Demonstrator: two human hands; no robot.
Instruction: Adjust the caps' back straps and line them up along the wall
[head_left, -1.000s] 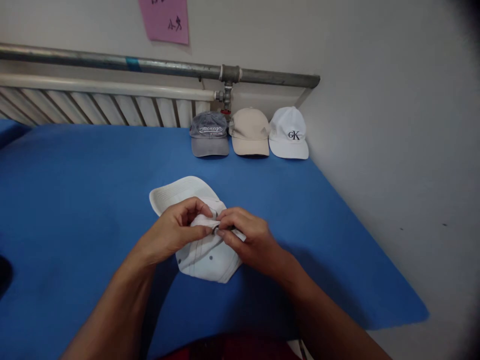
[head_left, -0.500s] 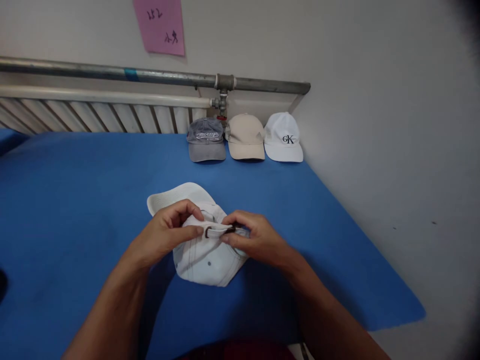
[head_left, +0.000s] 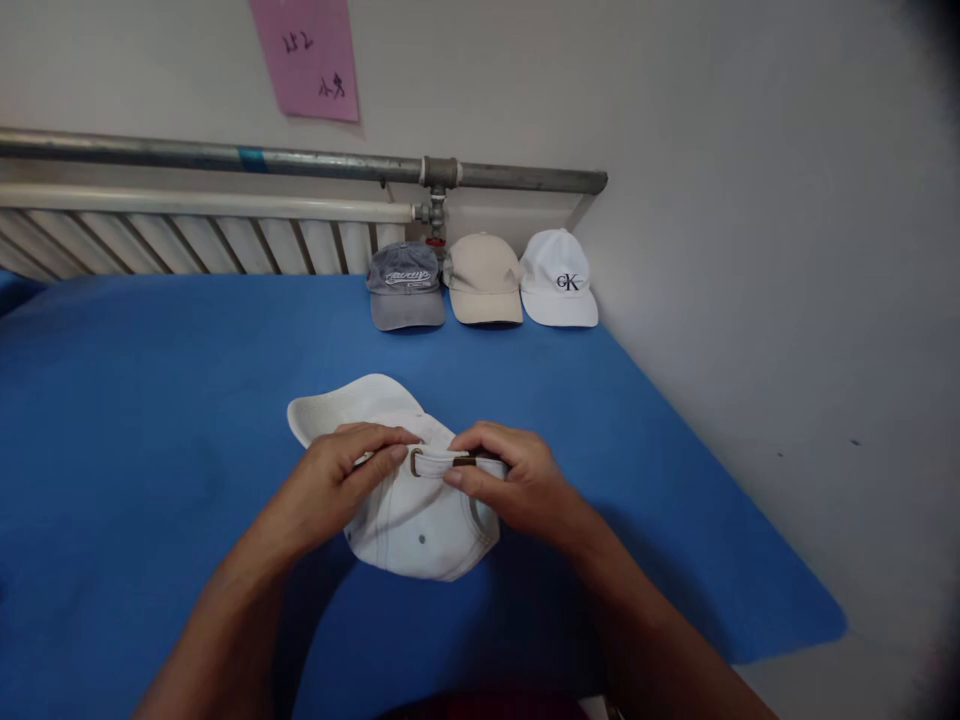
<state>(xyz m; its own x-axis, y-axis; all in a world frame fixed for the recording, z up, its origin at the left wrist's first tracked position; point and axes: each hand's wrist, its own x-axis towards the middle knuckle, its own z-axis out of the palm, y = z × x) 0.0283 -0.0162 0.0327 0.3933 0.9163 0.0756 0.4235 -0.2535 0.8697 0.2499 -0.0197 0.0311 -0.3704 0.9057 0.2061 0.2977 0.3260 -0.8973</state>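
Observation:
A white baseball cap [head_left: 420, 530] lies tipped over on the blue table, its brim [head_left: 352, 400] pointing to the upper left. Its back strap [head_left: 435, 465] faces me, running from a metal eyelet to a dark buckle [head_left: 465, 461]. My left hand [head_left: 330, 485] pinches the cap's edge just left of the eyelet, thumb against forefinger. On the other side, my right hand [head_left: 517, 480] grips the strap by the buckle between thumb and fingers. Both hands partly hide the cap's opening.
A grey cap [head_left: 406, 285], a beige cap [head_left: 484, 280] and a white cap with CK lettering [head_left: 559, 280] stand in a row at the back of the blue table [head_left: 187, 430]. Behind are a radiator [head_left: 225, 240], a metal pipe [head_left: 330, 163] and a pink note [head_left: 307, 60].
My left fingers have closed nearer the eyelet, and the strap now lies straighter with the buckle more exposed. The view has shifted slightly.

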